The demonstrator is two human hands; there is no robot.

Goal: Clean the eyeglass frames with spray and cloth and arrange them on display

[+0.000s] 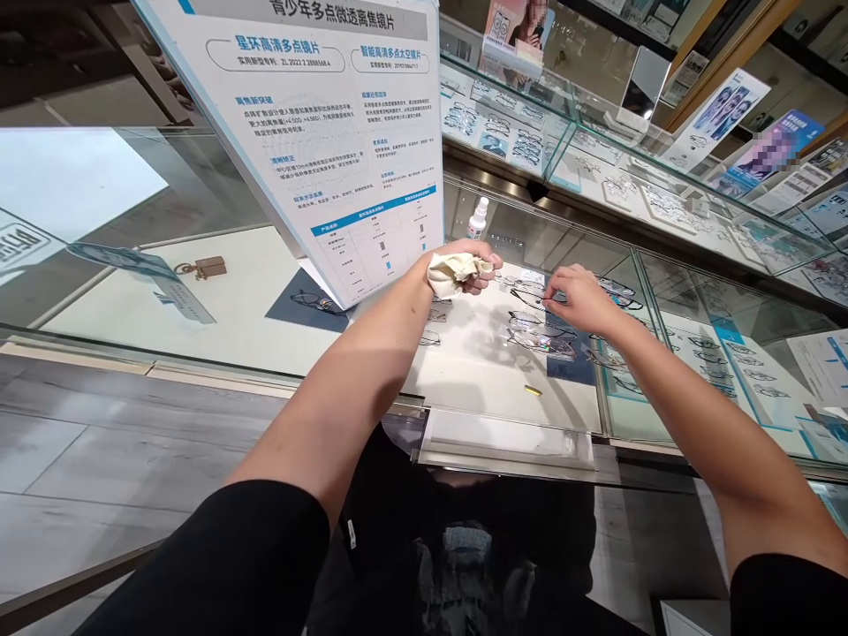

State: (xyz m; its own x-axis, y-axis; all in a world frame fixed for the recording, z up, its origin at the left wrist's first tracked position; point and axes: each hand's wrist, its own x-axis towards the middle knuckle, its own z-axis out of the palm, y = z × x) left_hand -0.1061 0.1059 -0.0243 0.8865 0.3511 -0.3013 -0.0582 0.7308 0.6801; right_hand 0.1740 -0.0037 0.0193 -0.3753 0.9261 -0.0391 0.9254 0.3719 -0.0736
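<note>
Short black sleeves (225, 556), black top (384, 503) with faded grey print (467, 541), small white tag (352, 533)

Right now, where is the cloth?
In the head view, just right of centre, the cloth is bunched in the left hand, with the white bottle just beyond it.

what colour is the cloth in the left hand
The cloth is cream, seen best in the head view.

Eyewear shop, glass display counter (473, 389), rows of eyeglasses (541, 337), printed lens sign (318, 132), upright advertising card (721, 119)
</note>
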